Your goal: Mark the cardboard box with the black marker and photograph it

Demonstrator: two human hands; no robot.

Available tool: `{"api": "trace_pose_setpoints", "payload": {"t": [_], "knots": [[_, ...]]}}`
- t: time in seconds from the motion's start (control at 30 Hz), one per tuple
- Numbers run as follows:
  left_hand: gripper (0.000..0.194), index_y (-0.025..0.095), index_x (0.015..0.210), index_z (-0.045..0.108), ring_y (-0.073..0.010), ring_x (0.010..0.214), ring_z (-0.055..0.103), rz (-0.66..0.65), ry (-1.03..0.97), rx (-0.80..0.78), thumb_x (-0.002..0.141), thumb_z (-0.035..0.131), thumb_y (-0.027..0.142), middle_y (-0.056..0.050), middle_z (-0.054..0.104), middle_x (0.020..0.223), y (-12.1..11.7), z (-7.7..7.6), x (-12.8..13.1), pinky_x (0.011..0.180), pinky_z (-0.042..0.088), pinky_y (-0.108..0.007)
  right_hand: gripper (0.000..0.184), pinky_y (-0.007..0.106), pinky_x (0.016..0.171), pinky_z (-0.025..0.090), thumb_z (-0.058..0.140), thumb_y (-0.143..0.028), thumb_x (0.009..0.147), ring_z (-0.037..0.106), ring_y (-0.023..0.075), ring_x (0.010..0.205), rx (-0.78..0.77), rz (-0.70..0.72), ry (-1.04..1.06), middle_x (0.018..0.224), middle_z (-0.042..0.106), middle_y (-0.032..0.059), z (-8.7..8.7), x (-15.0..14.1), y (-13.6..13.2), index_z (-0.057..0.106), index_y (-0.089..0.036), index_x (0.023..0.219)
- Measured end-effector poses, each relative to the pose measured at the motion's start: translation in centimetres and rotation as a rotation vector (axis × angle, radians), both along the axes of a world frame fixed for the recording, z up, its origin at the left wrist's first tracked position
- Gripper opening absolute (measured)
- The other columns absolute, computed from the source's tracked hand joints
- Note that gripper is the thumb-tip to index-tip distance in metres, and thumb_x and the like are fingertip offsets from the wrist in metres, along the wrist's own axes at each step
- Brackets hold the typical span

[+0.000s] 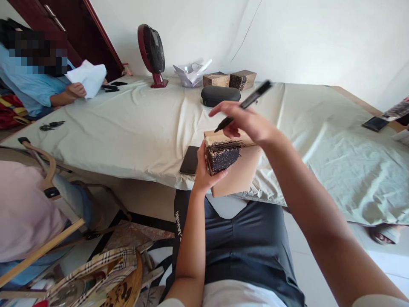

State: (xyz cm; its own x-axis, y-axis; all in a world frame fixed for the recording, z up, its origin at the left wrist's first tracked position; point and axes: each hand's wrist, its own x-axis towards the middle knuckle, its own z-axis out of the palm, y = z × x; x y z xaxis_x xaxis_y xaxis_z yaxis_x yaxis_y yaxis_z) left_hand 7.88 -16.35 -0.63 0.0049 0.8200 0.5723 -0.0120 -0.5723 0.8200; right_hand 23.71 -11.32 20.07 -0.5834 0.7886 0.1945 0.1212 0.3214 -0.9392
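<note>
A brown cardboard box rests at the table's front edge, one corner blackened with dense dark scribble. My left hand grips its left end, thumb along the lower side and fingers behind. Above the box, my right hand holds a black marker between thumb and fingers. The marker's tip points down and left, just over the box's upper side; I cannot tell whether it touches. A dark phone-like slab lies left of the box. Beyond my right hand sits a black zip case.
A red fan, a clear plastic basket and two scribbled boxes stand along the wall. At left, a person in blue holds white paper. A chair stands front left; a dark flat object lies far right.
</note>
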Motion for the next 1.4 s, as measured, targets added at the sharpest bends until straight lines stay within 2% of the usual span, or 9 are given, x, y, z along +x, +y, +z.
{"api": "trace_pose_setpoints", "payload": {"t": [0.13, 0.37, 0.57, 0.7, 0.87, 1.0, 1.1, 1.27, 1.4], "knots": [[0.125, 0.04, 0.171, 0.01, -0.0415, 0.161, 0.038, -0.032, 0.006, -0.002, 0.077, 0.088, 0.064, -0.014, 0.026, 0.177, 0.1, -0.2, -0.1, 0.129, 0.038, -0.061, 0.016, 0.024, 0.049, 0.03, 0.065, -0.023, 0.085, 0.038, 0.0091, 0.051, 0.061, 0.026, -0.109, 0.052, 0.04, -0.0082, -0.9, -1.7, -0.7, 0.055, -0.021, 0.073], [0.121, 0.045, 0.169, 0.015, -0.0417, 0.161, 0.037, -0.025, 0.008, -0.025, 0.075, 0.089, 0.063, -0.011, 0.025, 0.176, 0.0, -0.4, -0.3, 0.128, 0.038, -0.062, 0.024, 0.025, 0.054, 0.033, 0.06, -0.017, 0.079, 0.037, 0.0101, 0.056, 0.101, -0.002, -0.19, 0.054, 0.035, -0.0073, -1.0, -1.2, -1.0, 0.044, -0.023, 0.062], [0.124, 0.042, 0.17, 0.013, -0.0417, 0.162, 0.037, -0.037, -0.009, -0.021, 0.075, 0.09, 0.062, -0.014, 0.027, 0.177, 0.1, -0.3, -0.1, 0.129, 0.039, -0.061, 0.017, 0.027, 0.059, 0.039, 0.06, -0.022, 0.087, 0.045, 0.012, 0.062, 0.284, -0.296, 0.045, 0.064, 0.041, -0.0049, -1.2, -1.0, -1.1, 0.051, -0.023, 0.072], [0.124, 0.041, 0.171, 0.014, -0.0413, 0.162, 0.037, -0.008, -0.019, -0.045, 0.075, 0.089, 0.064, -0.014, 0.029, 0.177, 0.2, -0.4, -0.2, 0.129, 0.039, -0.059, 0.018, 0.027, 0.051, 0.032, 0.071, -0.029, 0.09, 0.042, 0.0107, 0.052, 0.421, -0.527, 0.264, 0.062, 0.047, -0.0067, -1.6, 2.6, -1.6, 0.055, -0.026, 0.081], [0.13, 0.038, 0.171, 0.014, -0.0405, 0.159, 0.043, 0.032, -0.08, -0.073, 0.07, 0.088, 0.072, -0.015, 0.036, 0.174, 0.3, -0.5, -0.5, 0.129, 0.04, -0.057, 0.025, 0.027, 0.047, 0.041, 0.084, -0.03, 0.079, 0.056, 0.0106, 0.049, 0.264, -0.82, 0.211, 0.081, 0.076, 0.0004, -7.2, 10.3, -1.3, 0.074, -0.023, 0.101], [0.13, 0.037, 0.172, 0.016, -0.0385, 0.161, 0.041, 0.076, -0.134, -0.094, 0.069, 0.088, 0.072, -0.013, 0.04, 0.173, 0.6, -0.7, -0.7, 0.132, 0.037, -0.054, 0.05, 0.032, 0.058, 0.058, 0.067, -0.042, 0.087, 0.08, 0.0227, 0.084, -0.199, -0.694, 0.197, 0.138, 0.076, 0.0117, -13.9, 14.5, -1.5, 0.068, -0.028, 0.134], [0.131, 0.039, 0.172, 0.018, -0.0379, 0.164, 0.037, 0.107, -0.182, -0.106, 0.067, 0.089, 0.074, -0.01, 0.042, 0.172, 1.0, -1.5, -1.2, 0.134, 0.033, -0.054, 0.056, 0.033, 0.061, 0.06, 0.058, -0.043, 0.089, 0.082, 0.0247, 0.09, -0.373, -0.631, 0.214, 0.154, 0.066, 0.0142, -17.8, 15.3, -1.9, 0.064, -0.027, 0.142], [0.127, 0.044, 0.169, 0.027, -0.0387, 0.161, 0.042, 0.137, -0.257, -0.106, 0.063, 0.091, 0.075, -0.008, 0.046, 0.169, 1.5, -2.7, -1.9, 0.135, 0.03, -0.057, 0.065, 0.037, 0.071, 0.06, 0.062, -0.035, 0.088, 0.072, 0.0198, 0.07, -0.116, -0.749, -0.206, 0.127, 0.08, 0.0143, -21.5, 13.8, -1.8, 0.056, -0.021, 0.151], [0.128, 0.043, 0.169, 0.026, -0.0384, 0.158, 0.046, 0.162, -0.212, -0.145, 0.063, 0.089, 0.077, -0.01, 0.051, 0.164, 1.4, -3.0, -1.9, 0.134, 0.033, -0.058, 0.054, 0.04, 0.09, 0.056, 0.053, -0.024, 0.092, 0.074, 0.0294, 0.1, 0.184, -0.795, -0.744, 0.123, 0.08, 0.0143, -22.5, 12.0, -2.0, 0.07, -0.019, 0.144]]}}
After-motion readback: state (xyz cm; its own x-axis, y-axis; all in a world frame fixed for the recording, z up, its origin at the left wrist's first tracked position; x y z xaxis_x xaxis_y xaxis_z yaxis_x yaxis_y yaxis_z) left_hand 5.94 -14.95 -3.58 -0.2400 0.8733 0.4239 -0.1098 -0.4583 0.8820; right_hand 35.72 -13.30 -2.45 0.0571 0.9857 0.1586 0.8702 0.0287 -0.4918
